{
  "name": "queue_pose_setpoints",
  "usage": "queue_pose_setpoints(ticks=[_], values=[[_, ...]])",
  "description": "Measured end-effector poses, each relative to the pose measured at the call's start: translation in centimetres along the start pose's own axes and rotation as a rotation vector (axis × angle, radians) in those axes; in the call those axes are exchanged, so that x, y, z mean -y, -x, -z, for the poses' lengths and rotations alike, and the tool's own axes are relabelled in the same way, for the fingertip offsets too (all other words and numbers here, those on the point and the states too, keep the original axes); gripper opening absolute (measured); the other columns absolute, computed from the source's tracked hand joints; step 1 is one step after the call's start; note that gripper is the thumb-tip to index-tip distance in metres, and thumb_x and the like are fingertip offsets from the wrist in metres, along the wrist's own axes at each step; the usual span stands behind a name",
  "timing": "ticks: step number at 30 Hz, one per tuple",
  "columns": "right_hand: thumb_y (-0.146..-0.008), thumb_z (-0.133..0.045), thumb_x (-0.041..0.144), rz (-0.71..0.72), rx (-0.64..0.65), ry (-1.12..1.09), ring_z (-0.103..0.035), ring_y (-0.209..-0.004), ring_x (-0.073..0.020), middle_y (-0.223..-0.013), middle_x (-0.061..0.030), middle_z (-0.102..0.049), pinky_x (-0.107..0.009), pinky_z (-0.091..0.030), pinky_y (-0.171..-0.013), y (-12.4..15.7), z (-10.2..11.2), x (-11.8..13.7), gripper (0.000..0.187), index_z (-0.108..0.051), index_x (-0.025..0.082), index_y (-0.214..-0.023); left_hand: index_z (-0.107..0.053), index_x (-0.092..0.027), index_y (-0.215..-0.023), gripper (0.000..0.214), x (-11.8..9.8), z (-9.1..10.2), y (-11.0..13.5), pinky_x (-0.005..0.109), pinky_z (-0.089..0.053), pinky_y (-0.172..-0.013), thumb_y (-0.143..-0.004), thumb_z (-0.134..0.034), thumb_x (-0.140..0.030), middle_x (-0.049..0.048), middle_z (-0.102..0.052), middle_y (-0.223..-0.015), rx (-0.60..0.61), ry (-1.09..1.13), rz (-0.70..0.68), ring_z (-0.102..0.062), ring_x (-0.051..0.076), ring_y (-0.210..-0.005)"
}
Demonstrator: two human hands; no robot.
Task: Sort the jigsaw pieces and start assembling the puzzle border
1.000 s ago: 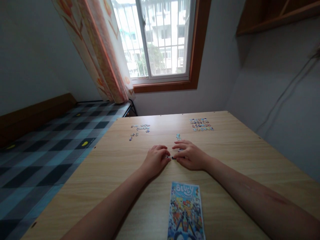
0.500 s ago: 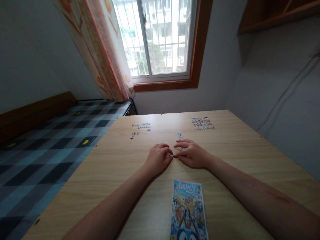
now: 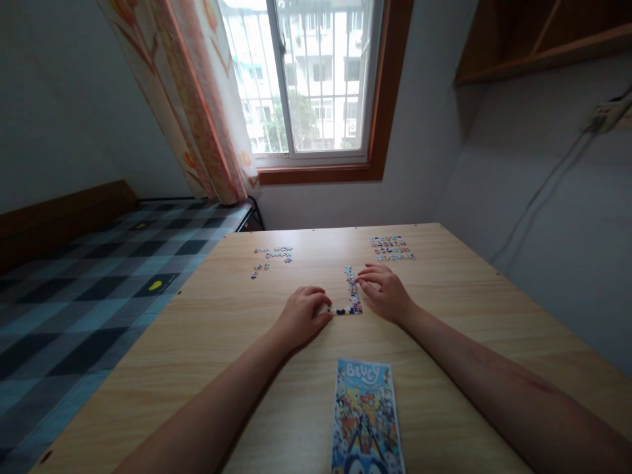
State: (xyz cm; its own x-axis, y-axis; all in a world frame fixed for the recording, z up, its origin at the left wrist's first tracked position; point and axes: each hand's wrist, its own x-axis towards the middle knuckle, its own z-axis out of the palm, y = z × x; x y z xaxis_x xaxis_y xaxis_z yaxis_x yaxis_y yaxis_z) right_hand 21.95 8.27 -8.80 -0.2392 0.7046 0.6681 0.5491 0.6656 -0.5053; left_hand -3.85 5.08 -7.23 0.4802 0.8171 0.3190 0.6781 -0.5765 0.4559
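An L-shaped strip of joined jigsaw pieces (image 3: 354, 299) lies flat on the wooden table, with one column running away from me and a short row along the near side. At the left end of that row, my left hand (image 3: 302, 316) has its thumb and fingers closed about a small jigsaw piece (image 3: 330, 310), mostly hidden by the fingertips. My right hand (image 3: 388, 293) rests just right of the column, fingers stretched and apart, fingertips at the column's edge. Nearer to me lies a blue printed picture sheet (image 3: 368, 415) reading "Bluey".
Loose and joined jigsaw pieces (image 3: 279, 255) lie at the table's far left. Several rows of pieces (image 3: 392, 249) are at the far right. A checked bed (image 3: 148, 283) adjoins the table (image 3: 237, 401) on the left; a window (image 3: 320, 85) is beyond.
My right hand has lifted off the near corner and moved up and right, uncovering the L-shaped strip. My left hand stays at the row's left end. The view has shifted slightly.
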Motion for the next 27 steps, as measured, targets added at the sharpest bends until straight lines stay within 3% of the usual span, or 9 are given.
queue_pose_setpoints(ticks=[6, 15, 27], values=[[-0.089, -0.059, 0.023, -0.017, 0.007, 0.003, -0.067, -0.102, -0.0238, -0.097, -0.0068, -0.077, -0.048, -0.048, -0.105, 0.0, -0.3, -0.2, 0.020, -0.079, 0.024, -0.086, -0.075, -0.024, -0.094, 0.015, -0.1, 0.2, -0.1, 0.043, -0.046, -0.101, -0.080, -0.073, -0.025, 0.0071, -0.071, -0.115, 0.000, -0.003, 0.000, -0.061, 0.026, -0.110], [-0.089, -0.059, 0.026, -0.078, 0.011, -0.016, -0.066, -0.107, -0.0272, -0.098, -0.0078, -0.077, -0.048, -0.049, -0.101, 0.3, -0.5, -1.0, 0.020, -0.079, 0.023, -0.087, -0.076, -0.023, -0.088, 0.016, -0.8, 0.4, 0.1, 0.040, -0.047, -0.098, -0.090, -0.061, -0.027, 0.0065, -0.073, -0.107, -0.001, 0.005, 0.010, -0.063, 0.023, -0.103], [-0.089, -0.059, 0.028, -0.098, 0.006, -0.031, -0.067, -0.107, -0.0280, -0.098, -0.0084, -0.077, -0.048, -0.051, -0.098, 0.5, -0.6, -1.2, 0.021, -0.079, 0.024, -0.086, -0.077, -0.024, -0.089, 0.020, 0.0, -0.1, 0.2, 0.038, -0.047, -0.097, -0.093, -0.058, -0.026, 0.0061, -0.073, -0.106, -0.026, -0.008, -0.032, -0.063, 0.022, -0.103]])
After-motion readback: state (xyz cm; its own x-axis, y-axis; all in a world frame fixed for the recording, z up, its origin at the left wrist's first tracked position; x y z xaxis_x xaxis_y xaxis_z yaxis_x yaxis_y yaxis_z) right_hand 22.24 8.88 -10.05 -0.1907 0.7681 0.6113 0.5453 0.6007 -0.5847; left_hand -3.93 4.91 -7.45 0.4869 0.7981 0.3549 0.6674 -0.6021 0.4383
